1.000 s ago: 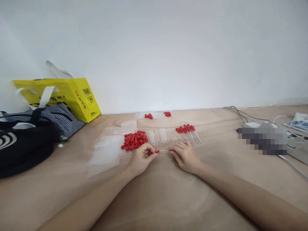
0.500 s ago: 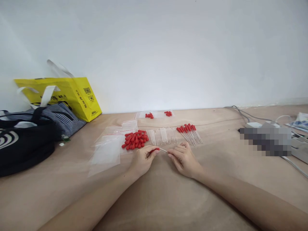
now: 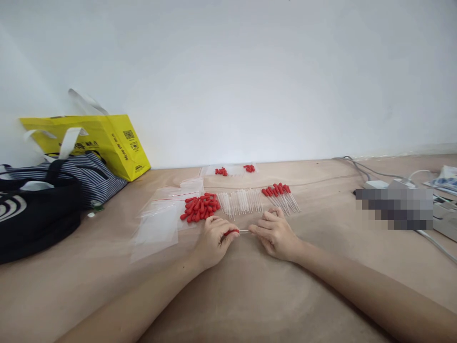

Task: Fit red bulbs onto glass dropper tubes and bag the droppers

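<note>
The supplies seem sorted by kind, I think so that each is within short reach. A heap of red, drop-shaped, rubber-like bulbs [image 3: 200, 208] lies just beyond the left hand [image 3: 216, 240]. A row of thin, whitish clear tubes [image 3: 243, 202] lies beyond the gap between the hands, and a fan of clear tubes with red bulbs on their ends [image 3: 282, 197] lies just beyond the right hand [image 3: 276, 236]. Flat, transparent plastic bags [image 3: 157, 233] are spread to the left of the left hand.

The left hand is nearly closed: its thumb and fingers pinch one single red bulb [image 3: 232, 232], with its mouth towards the right hand. The right hand is loosely curled, its fingertips grasping the far end of one slender clear tube [image 3: 243, 231]. This tube bridges the hands almost level, probably to keep both pieces in one line. Its near end meets the bulb; how deep it sits, I cannot tell.
</note>
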The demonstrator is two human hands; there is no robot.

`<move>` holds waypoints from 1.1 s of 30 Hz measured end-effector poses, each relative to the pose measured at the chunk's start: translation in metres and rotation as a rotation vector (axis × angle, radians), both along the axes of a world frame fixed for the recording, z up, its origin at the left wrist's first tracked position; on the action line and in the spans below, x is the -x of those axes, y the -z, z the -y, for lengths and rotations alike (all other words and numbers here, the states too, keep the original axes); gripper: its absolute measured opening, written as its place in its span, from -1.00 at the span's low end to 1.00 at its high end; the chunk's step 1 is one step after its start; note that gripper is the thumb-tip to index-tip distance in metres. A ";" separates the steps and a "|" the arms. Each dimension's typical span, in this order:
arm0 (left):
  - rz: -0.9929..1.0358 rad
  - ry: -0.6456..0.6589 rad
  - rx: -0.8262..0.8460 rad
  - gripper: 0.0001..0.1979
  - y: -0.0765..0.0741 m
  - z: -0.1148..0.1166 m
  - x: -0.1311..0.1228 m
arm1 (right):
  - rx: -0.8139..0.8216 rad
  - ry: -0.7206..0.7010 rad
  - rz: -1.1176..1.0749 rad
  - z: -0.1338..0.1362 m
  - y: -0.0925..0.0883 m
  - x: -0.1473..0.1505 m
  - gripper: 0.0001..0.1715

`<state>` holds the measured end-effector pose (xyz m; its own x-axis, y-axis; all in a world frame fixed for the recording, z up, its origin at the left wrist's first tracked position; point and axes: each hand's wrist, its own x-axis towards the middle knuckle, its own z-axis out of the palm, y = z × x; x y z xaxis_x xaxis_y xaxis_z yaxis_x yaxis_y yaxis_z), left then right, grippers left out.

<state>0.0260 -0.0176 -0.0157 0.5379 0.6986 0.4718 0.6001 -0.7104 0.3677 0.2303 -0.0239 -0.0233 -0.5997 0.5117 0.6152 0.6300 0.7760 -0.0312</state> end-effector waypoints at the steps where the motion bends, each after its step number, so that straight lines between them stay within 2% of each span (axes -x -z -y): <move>1: -0.015 0.008 -0.015 -0.82 0.000 0.001 0.000 | -0.019 -0.004 0.004 0.000 0.001 0.000 -0.73; 10: -0.060 0.033 -0.148 -0.84 -0.001 0.008 -0.002 | -0.143 -0.053 -0.065 -0.001 0.005 0.006 -0.74; 16: -0.066 0.035 -0.149 -0.84 0.000 0.008 -0.003 | -0.090 -0.073 -0.086 -0.002 0.006 0.010 -0.77; 23: -0.078 -0.012 -0.105 -0.86 -0.004 0.000 0.003 | -0.014 0.001 -0.100 -0.006 0.006 0.008 -0.79; 33: -0.090 -0.020 -0.175 -0.85 -0.005 -0.001 0.009 | 0.004 0.047 -0.019 -0.008 0.006 0.001 -0.79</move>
<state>0.0167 -0.0162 -0.0107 0.5705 0.6212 0.5372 0.6396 -0.7464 0.1839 0.2294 -0.0159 -0.0289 -0.5634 0.5410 0.6244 0.6647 0.7457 -0.0463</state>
